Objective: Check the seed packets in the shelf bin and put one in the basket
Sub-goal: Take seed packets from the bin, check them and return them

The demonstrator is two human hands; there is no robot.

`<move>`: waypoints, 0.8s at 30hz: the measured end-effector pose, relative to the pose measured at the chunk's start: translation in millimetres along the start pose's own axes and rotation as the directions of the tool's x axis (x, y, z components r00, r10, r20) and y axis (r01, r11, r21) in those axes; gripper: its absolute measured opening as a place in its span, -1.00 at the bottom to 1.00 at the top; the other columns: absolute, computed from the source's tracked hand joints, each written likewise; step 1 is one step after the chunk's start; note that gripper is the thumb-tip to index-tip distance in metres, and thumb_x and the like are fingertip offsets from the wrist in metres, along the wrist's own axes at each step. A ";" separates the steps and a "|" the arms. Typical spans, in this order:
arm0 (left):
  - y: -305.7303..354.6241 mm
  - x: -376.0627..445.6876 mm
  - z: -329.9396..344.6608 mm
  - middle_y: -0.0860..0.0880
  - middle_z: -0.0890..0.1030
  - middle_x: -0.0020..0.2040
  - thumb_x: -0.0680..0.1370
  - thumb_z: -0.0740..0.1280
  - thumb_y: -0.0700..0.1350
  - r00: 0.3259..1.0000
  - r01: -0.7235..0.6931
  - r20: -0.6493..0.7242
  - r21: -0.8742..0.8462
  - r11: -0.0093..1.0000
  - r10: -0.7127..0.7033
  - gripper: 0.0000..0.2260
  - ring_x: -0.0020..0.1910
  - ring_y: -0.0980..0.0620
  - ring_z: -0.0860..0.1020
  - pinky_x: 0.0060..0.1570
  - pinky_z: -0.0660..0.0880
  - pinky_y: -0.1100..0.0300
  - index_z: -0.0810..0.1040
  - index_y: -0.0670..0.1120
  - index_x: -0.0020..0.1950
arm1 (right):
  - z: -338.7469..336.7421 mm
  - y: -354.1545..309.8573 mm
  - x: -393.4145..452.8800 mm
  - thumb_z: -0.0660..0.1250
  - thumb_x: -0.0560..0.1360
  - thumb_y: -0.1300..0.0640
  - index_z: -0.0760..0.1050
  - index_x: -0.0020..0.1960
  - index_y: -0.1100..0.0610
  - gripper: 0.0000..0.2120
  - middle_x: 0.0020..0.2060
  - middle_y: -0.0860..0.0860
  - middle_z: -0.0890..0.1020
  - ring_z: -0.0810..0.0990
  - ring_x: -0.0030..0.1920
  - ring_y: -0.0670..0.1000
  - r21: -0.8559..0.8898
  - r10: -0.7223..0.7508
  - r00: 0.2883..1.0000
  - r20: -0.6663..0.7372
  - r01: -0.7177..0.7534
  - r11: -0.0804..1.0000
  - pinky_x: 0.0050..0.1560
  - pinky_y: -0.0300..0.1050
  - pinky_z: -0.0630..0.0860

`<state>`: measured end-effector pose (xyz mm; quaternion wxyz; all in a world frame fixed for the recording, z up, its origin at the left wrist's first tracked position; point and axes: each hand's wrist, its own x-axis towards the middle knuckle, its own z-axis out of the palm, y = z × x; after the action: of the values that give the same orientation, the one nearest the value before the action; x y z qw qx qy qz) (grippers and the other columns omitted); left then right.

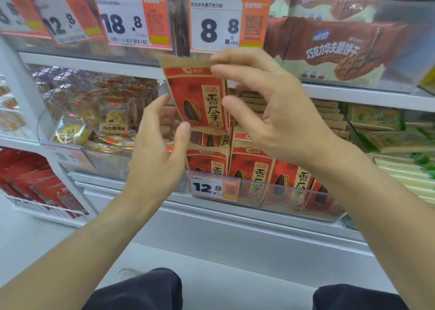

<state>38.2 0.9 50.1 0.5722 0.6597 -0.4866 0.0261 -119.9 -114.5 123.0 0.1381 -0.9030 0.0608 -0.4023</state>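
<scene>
A red and tan sunflower seed packet [199,95] is held upright in front of the shelf, above the bin. My right hand [266,107] pinches its top right edge between fingers and thumb. My left hand [160,140] pinches its lower left corner, thumb at the bottom edge. Below, a clear shelf bin [292,201] holds several more of the same packets [256,168] standing in rows. No basket is in view.
Price tags hang on the shelf rails: 8.8 [219,27] above the packet, 12.8 [211,187] on the bin front. Egg-yolk pastry packs [110,119] fill the bin to the left, green packs [386,131] the right. Wafer boxes [334,48] sit on the upper shelf.
</scene>
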 end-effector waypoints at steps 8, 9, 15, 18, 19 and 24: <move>30.2 -5.6 -12.8 -0.01 0.58 0.29 0.63 0.32 -0.03 0.998 -0.036 -0.054 -0.337 0.941 0.018 -0.56 0.26 0.07 0.59 0.17 0.55 0.19 0.35 -0.13 0.46 | -5.8 -13.6 2.0 0.26 0.61 0.43 0.48 0.34 0.23 -0.67 0.36 0.16 0.49 0.55 0.36 0.08 0.514 0.151 0.981 -0.121 -0.068 0.855 0.23 0.03 0.61; 35.5 -8.2 -13.6 0.00 0.64 0.20 0.61 0.32 -0.02 0.999 0.015 -0.036 -0.392 0.920 -0.032 -0.60 0.18 0.09 0.63 0.08 0.58 0.23 0.40 -0.13 0.40 | -4.0 -13.5 1.4 0.25 0.61 0.44 0.48 0.34 0.22 -0.66 0.38 0.17 0.49 0.53 0.38 0.08 0.566 0.183 0.978 -0.097 -0.097 0.819 0.26 0.05 0.59; 48.2 -24.8 -9.2 0.00 0.74 -0.02 0.38 0.43 -0.05 0.933 0.354 0.268 -0.558 0.751 -0.240 -0.58 -0.07 0.06 0.72 -0.18 0.62 0.25 0.47 -0.13 0.19 | 8.0 -16.4 -15.5 0.19 0.65 0.39 0.56 0.28 0.14 -0.68 0.39 -0.01 0.55 0.49 0.42 -0.12 0.663 0.404 0.914 0.040 -0.327 0.673 0.40 0.05 0.50; 51.9 -35.2 -2.2 0.01 0.74 -0.02 0.43 0.37 -0.02 0.891 0.421 0.395 -0.530 0.736 -0.226 -0.65 -0.07 0.07 0.72 -0.16 0.61 0.28 0.51 -0.08 0.18 | 10.1 -25.3 -38.9 0.24 0.65 0.32 0.60 0.26 0.11 -0.72 0.37 -0.10 0.58 0.57 0.33 -0.15 0.666 0.503 0.858 0.105 -0.436 0.605 0.27 -0.14 0.57; 52.5 -38.5 0.1 0.01 0.74 -0.05 0.46 0.32 0.02 0.875 0.451 0.421 -0.528 0.720 -0.239 -0.69 -0.11 0.08 0.72 -0.18 0.60 0.30 0.54 -0.06 0.15 | 9.4 -28.7 -48.4 0.27 0.62 0.28 0.60 0.26 0.09 -0.72 0.36 -0.11 0.58 0.62 0.25 -0.15 0.680 0.541 0.831 0.129 -0.471 0.562 0.13 -0.20 0.62; 49.5 -51.1 10.4 0.01 0.75 -0.15 0.60 0.12 0.07 0.798 0.540 0.530 -0.414 0.733 -0.287 -0.67 -0.19 0.11 0.72 -0.28 0.55 0.38 0.60 -0.06 0.10 | -3.6 -34.0 -96.8 0.34 0.47 0.18 0.60 0.28 -0.03 -0.61 0.31 -0.20 0.60 0.74 0.03 -0.03 0.673 0.673 0.699 0.241 -0.620 0.403 -0.19 -0.18 0.68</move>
<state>-27.3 30.4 52.5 0.6037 0.5504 -0.4232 -0.3919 -187.4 -61.4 66.7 0.6176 -0.6651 0.2491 -0.3379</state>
